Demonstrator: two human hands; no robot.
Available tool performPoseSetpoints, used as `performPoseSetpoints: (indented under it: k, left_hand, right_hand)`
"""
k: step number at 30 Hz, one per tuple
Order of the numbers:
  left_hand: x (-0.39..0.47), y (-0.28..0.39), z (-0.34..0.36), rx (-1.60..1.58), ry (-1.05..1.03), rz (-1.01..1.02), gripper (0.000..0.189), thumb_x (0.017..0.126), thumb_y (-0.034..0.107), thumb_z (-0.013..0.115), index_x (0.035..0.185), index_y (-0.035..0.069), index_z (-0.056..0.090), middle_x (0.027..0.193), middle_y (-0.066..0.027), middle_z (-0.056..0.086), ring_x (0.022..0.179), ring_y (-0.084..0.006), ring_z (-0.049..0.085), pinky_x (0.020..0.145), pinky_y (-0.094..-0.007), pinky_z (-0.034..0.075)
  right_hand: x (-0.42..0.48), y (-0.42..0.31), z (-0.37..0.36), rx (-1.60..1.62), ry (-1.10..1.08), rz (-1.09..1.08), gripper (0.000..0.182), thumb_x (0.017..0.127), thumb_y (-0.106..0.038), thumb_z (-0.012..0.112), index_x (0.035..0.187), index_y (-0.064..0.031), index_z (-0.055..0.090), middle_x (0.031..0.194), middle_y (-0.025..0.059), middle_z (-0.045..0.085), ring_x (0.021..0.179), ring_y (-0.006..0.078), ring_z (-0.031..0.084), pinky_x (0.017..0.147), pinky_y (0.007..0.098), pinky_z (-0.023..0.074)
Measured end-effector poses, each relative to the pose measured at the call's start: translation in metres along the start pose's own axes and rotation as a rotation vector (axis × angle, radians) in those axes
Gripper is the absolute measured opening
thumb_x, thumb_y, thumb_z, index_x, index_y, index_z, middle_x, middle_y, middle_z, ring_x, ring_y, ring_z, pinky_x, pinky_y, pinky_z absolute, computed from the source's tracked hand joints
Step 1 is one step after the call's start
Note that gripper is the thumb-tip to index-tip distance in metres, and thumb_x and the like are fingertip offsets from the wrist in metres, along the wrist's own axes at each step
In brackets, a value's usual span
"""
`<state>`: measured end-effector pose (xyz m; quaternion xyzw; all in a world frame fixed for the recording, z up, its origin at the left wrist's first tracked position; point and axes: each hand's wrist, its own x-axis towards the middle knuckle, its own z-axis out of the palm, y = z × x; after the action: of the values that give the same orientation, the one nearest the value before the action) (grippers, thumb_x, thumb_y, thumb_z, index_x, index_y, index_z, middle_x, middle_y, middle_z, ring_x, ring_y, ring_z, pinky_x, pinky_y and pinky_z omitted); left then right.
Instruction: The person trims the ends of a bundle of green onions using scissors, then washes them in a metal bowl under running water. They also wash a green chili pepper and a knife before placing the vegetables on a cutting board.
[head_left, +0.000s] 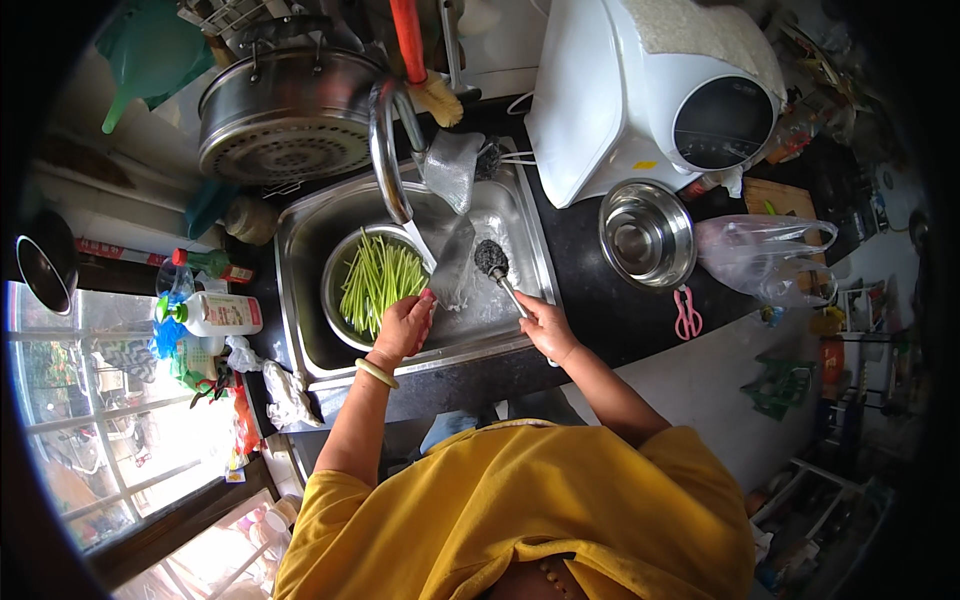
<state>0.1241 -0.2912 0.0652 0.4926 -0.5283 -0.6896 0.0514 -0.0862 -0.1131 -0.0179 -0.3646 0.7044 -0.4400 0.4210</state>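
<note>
My left hand (403, 326), a pale bangle on its wrist, grips the reddish handle of what looks like a kitchen cleaver (456, 266). Its broad grey blade tilts up over the sink (536, 247). In my right hand (549, 328) is the handle of a pot scrubber (493, 259) with a dark steel-wool head, held just right of the blade. Water runs from the curved faucet (385, 154) down beside the blade. To the left, a metal basin (328, 281) in the sink holds cut green stalks (379, 281); my left hand partly covers its near rim.
A steel steamer pot (292, 112) stands behind the sink at left. A white appliance (585, 90), steel bowl (645, 236), pink-handled scissors (687, 313) and plastic bag (761, 251) occupy the right counter. Bottles (217, 313) and a white cloth (289, 394) lie left, by the window.
</note>
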Motion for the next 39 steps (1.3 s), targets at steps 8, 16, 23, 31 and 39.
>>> performPoseSetpoints:
  k: [8,16,23,31,39]
  left_hand:
    - [0.005,-0.031,-0.006,1.138,0.203,0.551,0.021,0.08,0.022,0.063,0.091,0.005,0.056,0.085,-0.017,0.06,0.075,-0.0352,0.062,0.064,-0.0444,0.05]
    - [-0.009,-0.021,-0.009,1.369,0.137,0.541,0.008,0.081,0.01,0.054,0.085,0.004,0.055,0.087,-0.0159,0.059,0.077,-0.0336,0.063,0.066,-0.0427,0.051]
    - [-0.015,-0.019,-0.012,1.468,0.127,0.678,0.007,0.076,0.004,0.053,0.083,0.005,0.055,0.083,-0.0113,0.058,0.075,-0.0274,0.064,0.065,-0.0381,0.052]
    - [-0.017,-0.023,-0.012,1.52,0.056,0.674,0.008,0.077,0.005,0.052,0.084,0.005,0.055,0.084,-0.0108,0.057,0.075,-0.0268,0.064,0.064,-0.0375,0.052]
    - [-0.021,-0.021,-0.015,1.525,0.052,0.753,0.009,0.076,0.005,0.053,0.084,0.005,0.055,0.083,-0.0097,0.056,0.075,-0.026,0.063,0.064,-0.0364,0.052]
  right_hand:
    - [-0.029,-0.033,-0.023,-0.017,0.045,-0.146,0.05,0.083,0.008,0.052,0.132,-0.003,0.047,0.117,0.0095,0.057,0.075,0.0096,0.055,0.07,0.022,0.047]
    - [-0.001,-0.051,0.018,-0.333,-0.153,-0.381,0.044,0.079,0.004,0.049,0.122,-0.0007,0.049,0.112,0.0173,0.056,0.096,0.0356,0.057,0.083,0.037,0.0473]
    - [0.035,-0.027,0.026,-0.434,-0.008,-0.364,0.041,0.08,0.004,0.046,0.119,-0.0025,0.052,0.096,0.0175,0.057,0.086,0.0362,0.058,0.074,0.0406,0.0484]
    - [0.004,-0.052,0.043,-0.334,-0.18,-0.409,0.047,0.08,0.003,0.052,0.127,-0.0012,0.048,0.118,0.0211,0.054,0.104,0.0359,0.056,0.088,0.0365,0.0467]
    - [0.029,-0.03,0.025,-0.394,-0.103,-0.222,0.047,0.078,0.004,0.047,0.125,0.0002,0.049,0.106,0.0201,0.058,0.089,0.0344,0.059,0.079,0.0377,0.049]
